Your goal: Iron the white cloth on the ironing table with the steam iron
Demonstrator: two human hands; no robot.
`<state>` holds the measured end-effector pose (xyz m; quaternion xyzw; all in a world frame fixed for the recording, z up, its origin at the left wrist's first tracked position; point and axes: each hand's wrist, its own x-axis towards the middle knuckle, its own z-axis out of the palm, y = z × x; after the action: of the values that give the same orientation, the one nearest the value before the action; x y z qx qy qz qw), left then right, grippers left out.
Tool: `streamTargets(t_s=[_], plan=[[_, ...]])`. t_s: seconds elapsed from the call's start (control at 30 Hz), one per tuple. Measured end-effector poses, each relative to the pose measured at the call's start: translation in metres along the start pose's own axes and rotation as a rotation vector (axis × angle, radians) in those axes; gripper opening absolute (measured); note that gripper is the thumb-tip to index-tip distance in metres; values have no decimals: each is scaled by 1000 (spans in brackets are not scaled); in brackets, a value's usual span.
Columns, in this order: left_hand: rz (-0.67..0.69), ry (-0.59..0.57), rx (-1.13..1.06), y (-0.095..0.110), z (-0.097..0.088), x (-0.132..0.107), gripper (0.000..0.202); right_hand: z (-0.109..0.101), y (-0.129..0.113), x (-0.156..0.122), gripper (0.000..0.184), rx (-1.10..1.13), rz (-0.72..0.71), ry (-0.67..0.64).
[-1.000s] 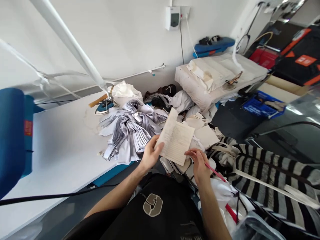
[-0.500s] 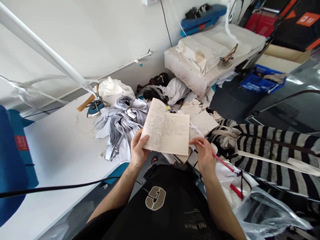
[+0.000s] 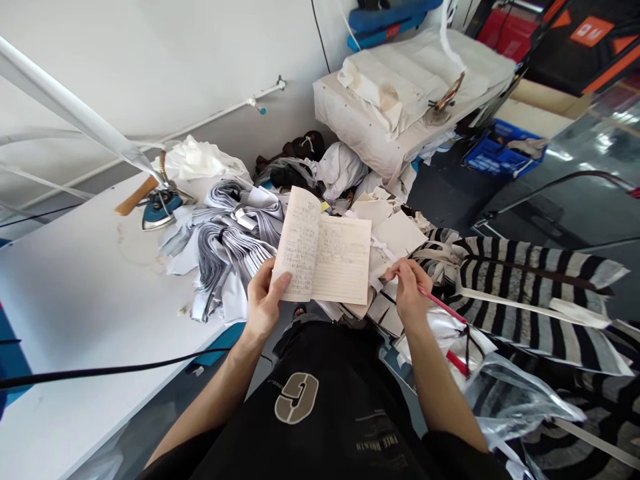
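My left hand (image 3: 265,303) is closed on the lower edge of an open notebook (image 3: 340,260), with the thumb lying across the handwritten left page and the fingers curled behind it. The notebook sits up and to the right of that hand, tilted toward me, and its right edge reaches just beside my right hand (image 3: 409,290). That hand is curled in a firm pinch around a red pencil (image 3: 443,305), which runs out past the hand toward my right. The hand isn't touching the notebook, as far as I can tell. Straight ahead of my left hand, a heap of grey-and-white striped fabric strips (image 3: 227,240) lies on the edge of a white ironing table (image 3: 75,287), and farther left on that table stands a steam iron (image 3: 161,208). Just past my right hand are loose cut paper pieces (image 3: 397,233). To its right lies black-and-grey striped fabric (image 3: 530,293), and below that, a clear plastic bag (image 3: 520,393). Well beyond the notebook, white cloth (image 3: 400,87) is piled high, with a blue crate (image 3: 500,150) off to the right.
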<state>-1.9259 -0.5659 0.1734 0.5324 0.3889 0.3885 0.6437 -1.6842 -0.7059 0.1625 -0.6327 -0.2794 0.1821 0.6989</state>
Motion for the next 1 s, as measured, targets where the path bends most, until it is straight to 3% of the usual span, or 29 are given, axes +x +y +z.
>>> streamTargets(t_s=[0.1,0.17,0.3,0.4,0.77,1.0], plan=[[-5,-36,30,-5,1,-2,34,5,5,11,45,-109,-8,-173],[6,-66,61,-6,4,-3,33,8,8,17,40,-125,3,-245],[128,-88,247,-2,12,-2,30,12,17,25,19,-138,27,-293],[200,-122,363,2,19,-1,31,11,22,27,23,-231,2,-335],[145,-290,466,3,37,2,36,5,30,26,29,-290,-67,-367],[114,-239,434,-3,34,2,39,4,30,26,30,-258,-67,-364]])
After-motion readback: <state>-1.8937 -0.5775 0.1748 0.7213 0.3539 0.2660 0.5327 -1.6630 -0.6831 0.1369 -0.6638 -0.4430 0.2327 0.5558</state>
